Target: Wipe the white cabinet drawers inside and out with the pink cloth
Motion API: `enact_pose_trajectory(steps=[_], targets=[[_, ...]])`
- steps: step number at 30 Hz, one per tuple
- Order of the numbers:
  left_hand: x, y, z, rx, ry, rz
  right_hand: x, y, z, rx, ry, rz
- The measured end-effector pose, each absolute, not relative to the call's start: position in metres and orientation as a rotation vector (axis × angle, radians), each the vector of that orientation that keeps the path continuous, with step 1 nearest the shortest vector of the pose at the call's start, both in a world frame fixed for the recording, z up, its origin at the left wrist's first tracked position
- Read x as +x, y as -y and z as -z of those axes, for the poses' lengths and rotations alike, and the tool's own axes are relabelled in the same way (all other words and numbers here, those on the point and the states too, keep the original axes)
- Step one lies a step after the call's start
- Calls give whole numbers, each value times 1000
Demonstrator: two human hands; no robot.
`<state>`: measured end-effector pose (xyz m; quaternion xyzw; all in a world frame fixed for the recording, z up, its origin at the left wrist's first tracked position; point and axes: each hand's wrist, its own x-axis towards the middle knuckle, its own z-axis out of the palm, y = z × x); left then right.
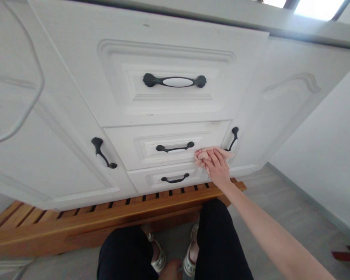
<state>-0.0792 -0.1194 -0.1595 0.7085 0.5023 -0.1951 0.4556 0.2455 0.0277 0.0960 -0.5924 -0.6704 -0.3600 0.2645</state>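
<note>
My right hand (218,167) is closed on a crumpled pale pink cloth (202,157). It presses the cloth against the white cabinet front, at the right end of the middle drawer (128,149) near the seam with the lower drawer (140,181). Just left of the cloth is the dark handle (175,148) of the middle drawer. A black door handle (232,138) is close on its right. At the bottom edge, between my knees, a small part of what looks like my left hand (171,270) shows; its fingers cannot be made out.
A wider top drawer with a dark handle (175,81) is above. The cabinet rests on a slatted wooden bench (105,219) close to my legs. A white cable (36,97) hangs at the left. A white wall (323,144) stands on the right, with a red object (345,256) low down.
</note>
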Motion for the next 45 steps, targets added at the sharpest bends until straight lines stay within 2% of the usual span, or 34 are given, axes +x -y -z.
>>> enact_pose_trajectory(steps=[6,11,14,19,23,32,45], targets=[[-64,114,130,1994,-1297,335,249,-13,-67,-1755,1638,702],[-33,75,60,2544,-1436,-658,249,40,-55,-1832,1542,306],[-16,40,19,2654,-1549,-912,227,84,-41,-1862,1275,90],[-4,-7,-6,2762,-1633,-874,173,139,-9,-1754,963,-484],[-6,-25,-11,2783,-1616,-809,149,145,-1,-1702,746,-693],[-4,-32,-21,2747,-1569,-679,156,118,-15,-1692,744,-699],[-6,-29,-33,2595,-1543,-662,146,159,-17,-1674,608,-855]])
